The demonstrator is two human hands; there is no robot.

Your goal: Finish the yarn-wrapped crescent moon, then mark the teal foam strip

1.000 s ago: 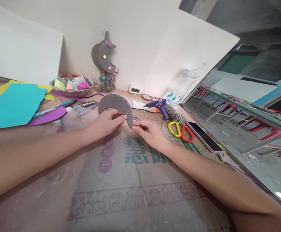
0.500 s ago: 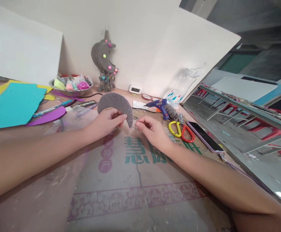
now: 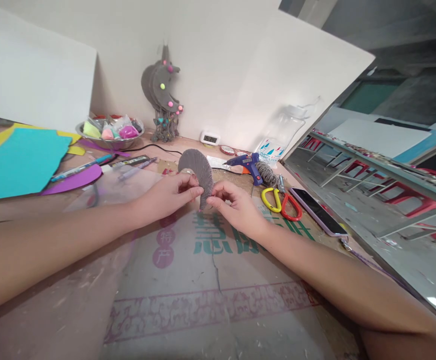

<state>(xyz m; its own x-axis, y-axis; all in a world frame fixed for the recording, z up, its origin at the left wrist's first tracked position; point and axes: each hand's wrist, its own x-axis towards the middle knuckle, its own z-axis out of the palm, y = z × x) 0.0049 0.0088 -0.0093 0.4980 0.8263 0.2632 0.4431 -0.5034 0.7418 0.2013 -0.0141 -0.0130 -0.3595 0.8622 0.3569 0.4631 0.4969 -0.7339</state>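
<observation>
A crescent moon shape (image 3: 197, 167) wrapped in grey yarn is held up above the plastic sheet, broad side facing me. My left hand (image 3: 173, 195) is closed on its inner side, thumb in front and fingers partly hidden behind. At the crescent's right edge, near the lower tip, my right hand (image 3: 233, 202) is pinched, its fingertips touching the edge. The bit of grey yarn between those fingertips is mostly hidden.
Beyond my right hand lie a blue glue gun (image 3: 246, 162), a grey yarn ball (image 3: 266, 175), scissors (image 3: 281, 202) and a phone (image 3: 318, 211). A finished moon ornament (image 3: 161, 95) hangs behind. Coloured sheets (image 3: 23, 162) and a clay-filled bowl (image 3: 109, 142) are left.
The crescent has shifted right and turned more upright in my left hand. My right fingertips, apart from it before with a yarn strand, now meet its edge.
</observation>
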